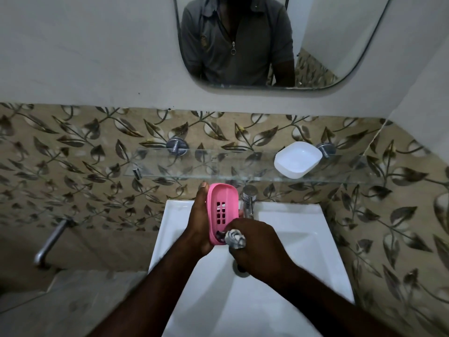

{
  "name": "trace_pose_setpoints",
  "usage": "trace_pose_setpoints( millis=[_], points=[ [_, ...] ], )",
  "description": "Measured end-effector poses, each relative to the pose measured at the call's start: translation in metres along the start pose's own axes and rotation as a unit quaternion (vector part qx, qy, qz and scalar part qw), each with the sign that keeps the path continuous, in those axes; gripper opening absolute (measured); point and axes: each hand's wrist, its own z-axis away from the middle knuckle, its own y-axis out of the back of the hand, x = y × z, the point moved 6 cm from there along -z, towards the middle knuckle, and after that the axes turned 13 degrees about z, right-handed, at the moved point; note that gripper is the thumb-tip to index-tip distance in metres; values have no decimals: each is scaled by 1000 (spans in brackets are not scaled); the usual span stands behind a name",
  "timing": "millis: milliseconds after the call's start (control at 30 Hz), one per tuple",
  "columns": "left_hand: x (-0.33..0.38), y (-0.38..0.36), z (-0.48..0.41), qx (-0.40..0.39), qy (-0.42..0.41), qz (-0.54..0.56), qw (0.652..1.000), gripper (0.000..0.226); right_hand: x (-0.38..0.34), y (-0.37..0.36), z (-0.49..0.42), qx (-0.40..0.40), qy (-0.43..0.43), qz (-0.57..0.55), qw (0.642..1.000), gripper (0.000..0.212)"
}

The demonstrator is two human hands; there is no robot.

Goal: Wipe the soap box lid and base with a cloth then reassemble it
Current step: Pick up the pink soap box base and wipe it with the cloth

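The leaf-patterned tiled wall (73,147) fills most of what you see, running behind and to both sides of the basin. Above it hangs a rounded mirror (315,32), which shows a torso in a grey zipped shirt.

Below, the white sink (303,239) sits under both your forearms. A glass shelf (218,166) runs along the wall between the mirror and the sink, held by chrome brackets.

Your right hand (257,246) is over the middle of the basin, its fingers curled around a bunched cloth. Your left hand (198,227) cradles the pink soap box part from the left and underneath, with the thumb lying along its upper left edge and a fingertip showing at its right edge.

The white soap box part (297,159) rests hollow side up on the right end of the shelf, well apart from your hands.

The pink soap box part (222,210), with its slotted floor facing you, stands tilted on end above the sink's back rim, just left of the chrome tap (249,200).

The grey-and-white cloth (235,238) is pressed into the near end of the pink part.

The drain (239,267) peeks out beneath your right hand.
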Motion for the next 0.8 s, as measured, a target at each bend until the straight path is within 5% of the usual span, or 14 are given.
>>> trace_pose_setpoints(
  millis=[67, 100, 200, 267, 467, 800],
  points=[
    [-1, 1, 2, 8, -6, 12, 1000, 79, 0, -15, -2, -51, -123, -247, 960, 7],
    [-1, 1, 2, 9, -10, 14, 1000, 80, -2, -17, -1, -52, -133, -277, 950, 7],
    [-1, 6, -1, 8, -10, 4, 1000, 80, -2, -8, 3, -35, -3, -68, 997, 16],
    [-2, 8, -2, 8, -11, 7, 1000, 74, 2, -6, 4, -30, 76, 106, 991, 24],
    [-3, 6, -8, -23, -7, 47, 999, 74, 20, 21, -25, 55, -64, -46, 995, 7],
    [-9, 13, -8, -11, -5, 59, 998, 68, -3, 1, -21, -47, 9, 170, 984, 12]
  ],
)
